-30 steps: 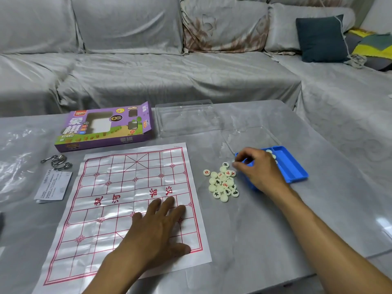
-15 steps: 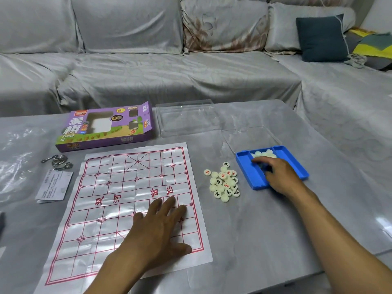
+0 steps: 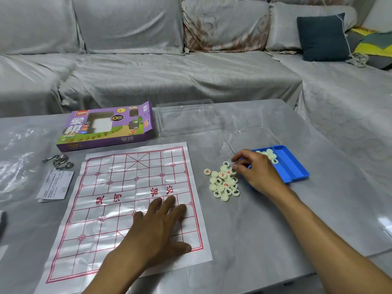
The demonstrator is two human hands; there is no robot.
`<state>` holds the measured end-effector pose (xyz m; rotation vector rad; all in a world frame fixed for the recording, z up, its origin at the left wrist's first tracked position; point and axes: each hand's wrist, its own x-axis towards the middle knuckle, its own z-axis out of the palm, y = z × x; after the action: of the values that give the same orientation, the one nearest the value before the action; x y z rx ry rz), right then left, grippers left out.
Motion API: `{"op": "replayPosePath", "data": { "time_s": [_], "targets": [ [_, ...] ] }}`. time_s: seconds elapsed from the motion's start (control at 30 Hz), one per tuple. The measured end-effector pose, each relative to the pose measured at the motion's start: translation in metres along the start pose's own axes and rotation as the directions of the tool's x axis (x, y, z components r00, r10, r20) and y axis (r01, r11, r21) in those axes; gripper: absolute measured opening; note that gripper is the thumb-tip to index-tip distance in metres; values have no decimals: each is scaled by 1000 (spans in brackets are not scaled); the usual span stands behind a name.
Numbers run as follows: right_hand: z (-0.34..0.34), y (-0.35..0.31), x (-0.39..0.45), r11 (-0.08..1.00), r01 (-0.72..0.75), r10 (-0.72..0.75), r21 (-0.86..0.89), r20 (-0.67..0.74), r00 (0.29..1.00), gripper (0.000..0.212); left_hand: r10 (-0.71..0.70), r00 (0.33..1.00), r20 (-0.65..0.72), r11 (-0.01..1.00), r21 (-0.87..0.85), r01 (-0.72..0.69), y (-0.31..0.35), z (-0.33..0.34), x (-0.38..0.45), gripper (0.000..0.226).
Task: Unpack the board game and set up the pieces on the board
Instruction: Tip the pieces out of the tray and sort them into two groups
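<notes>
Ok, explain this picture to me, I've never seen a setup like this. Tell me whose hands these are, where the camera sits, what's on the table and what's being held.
There is no machine here: a person wears one wide-angle camera on the head, looking forward and down, so you see their own two arms.

The left hand lies flat with straight fingers on the paper game board, pressing it to the grey table. The right hand reaches over the pile of round white pieces, fingers curled as if pinching a piece, though none can be seen in them. Behind it is a blue tray with a few more pieces.

Also on the table: the purple game box, a clear plastic lid, a metal ring puzzle and a leaflet. A covered sofa stands behind.
</notes>
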<state>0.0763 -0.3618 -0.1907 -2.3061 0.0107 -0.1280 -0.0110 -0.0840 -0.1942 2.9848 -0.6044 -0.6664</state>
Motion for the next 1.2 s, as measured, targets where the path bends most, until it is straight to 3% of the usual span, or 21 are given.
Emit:
{"op": "replayPosePath", "data": {
  "time_s": [0.07,0.2,0.3,0.4,0.5,0.57,0.7,0.93,1.1,1.2],
  "targets": [
    [11,0,-2,999,8,-6,-41,59,998,6,5,1000,-7,1000,5,-5,-1,0,0,100],
    [15,4,1,987,26,-21,-156,30,999,4,14,999,-30,1000,-17,-14,0,0,0,108],
    [7,10,6,987,6,-28,-162,-133,991,8,18,999,-35,1000,-15,-19,0,-1,-1,108],
    [-14,31,13,952,-105,15,-287,-300,954,14,20,999,-46,1000,-19,-21,0,-1,-2,107],
    [-27,56,14,874,-225,189,-432,-124,974,42,13,999,-32,1000,-19,-14,0,-1,-2,104],
    [-30,63,13,834,-219,226,-507,-49,973,51,2,1000,-10,1000,-18,-2,0,-1,-2,92],
    [-29,62,14,894,-189,126,-407,-177,976,37,10,1000,-22,1000,-3,-10,0,-1,-1,84],
    [-28,64,12,914,-184,117,-361,-199,973,19,0,1000,-28,1000,-13,-1,1,-1,-2,85],
    [-29,64,12,933,-193,120,-305,-242,963,24,-7,999,-33,1000,-22,6,1,-2,-2,84],
    [-35,43,12,976,-179,139,-127,-274,952,23,6,999,-33,1000,-20,-7,0,-1,-3,91]
  ]
}}
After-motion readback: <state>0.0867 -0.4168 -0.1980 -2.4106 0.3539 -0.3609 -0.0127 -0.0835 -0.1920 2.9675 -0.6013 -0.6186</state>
